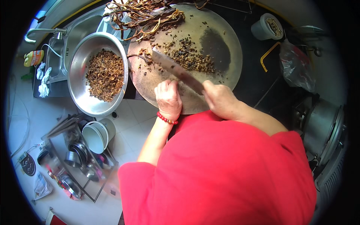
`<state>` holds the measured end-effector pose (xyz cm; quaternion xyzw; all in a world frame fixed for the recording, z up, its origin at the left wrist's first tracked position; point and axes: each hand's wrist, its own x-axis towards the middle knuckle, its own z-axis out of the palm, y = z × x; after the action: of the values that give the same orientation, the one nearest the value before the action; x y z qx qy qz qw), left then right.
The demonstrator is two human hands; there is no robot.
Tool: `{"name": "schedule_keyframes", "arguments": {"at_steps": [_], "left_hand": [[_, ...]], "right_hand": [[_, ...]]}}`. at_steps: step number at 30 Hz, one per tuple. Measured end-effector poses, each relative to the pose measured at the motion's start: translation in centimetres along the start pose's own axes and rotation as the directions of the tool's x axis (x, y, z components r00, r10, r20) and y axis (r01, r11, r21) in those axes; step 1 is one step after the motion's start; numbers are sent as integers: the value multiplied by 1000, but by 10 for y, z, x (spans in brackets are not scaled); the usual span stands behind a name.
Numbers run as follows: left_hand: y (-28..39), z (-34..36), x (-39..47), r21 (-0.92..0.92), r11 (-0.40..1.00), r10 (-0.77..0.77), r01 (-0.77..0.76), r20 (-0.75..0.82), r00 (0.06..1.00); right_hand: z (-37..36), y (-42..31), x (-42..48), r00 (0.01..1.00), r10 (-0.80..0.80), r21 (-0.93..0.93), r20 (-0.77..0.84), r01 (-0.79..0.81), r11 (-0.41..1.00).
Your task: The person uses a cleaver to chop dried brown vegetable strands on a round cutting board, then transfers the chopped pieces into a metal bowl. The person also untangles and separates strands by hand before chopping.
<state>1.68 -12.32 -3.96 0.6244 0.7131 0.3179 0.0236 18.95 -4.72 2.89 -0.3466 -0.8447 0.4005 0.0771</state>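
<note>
My right hand grips the handle end of a broad-bladed knife, its blade slanting up to the left over a round chopping board. My left hand, with a red bead bracelet at the wrist, rests at the board's near edge with fingers curled; whether anything is under them is hidden. Chopped dark brown dried pieces lie beyond the blade, beside a dark wet patch. Long dried brown strips are heaped at the board's far left. A steel basin left of the board holds more chopped pieces.
A sink with a tap is at the far left. On the right are a lidded plastic tub, a yellow bent handle, a plastic bag and a large metal pot. Buckets and a rack of pans stand at lower left.
</note>
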Motion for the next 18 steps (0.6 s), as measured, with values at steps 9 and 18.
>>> {"name": "schedule_keyframes", "arguments": {"at_steps": [9, 18], "left_hand": [[-1, 3, 35, -144, 985, 81, -93, -86, 993], [17, 34, 46, -128, 992, 22, -18, 29, 999]], "right_hand": [[-46, 19, -28, 867, 498, 679, -31, -347, 647], [-30, 62, -42, 793, 603, 846, 91, -380, 373]]}}
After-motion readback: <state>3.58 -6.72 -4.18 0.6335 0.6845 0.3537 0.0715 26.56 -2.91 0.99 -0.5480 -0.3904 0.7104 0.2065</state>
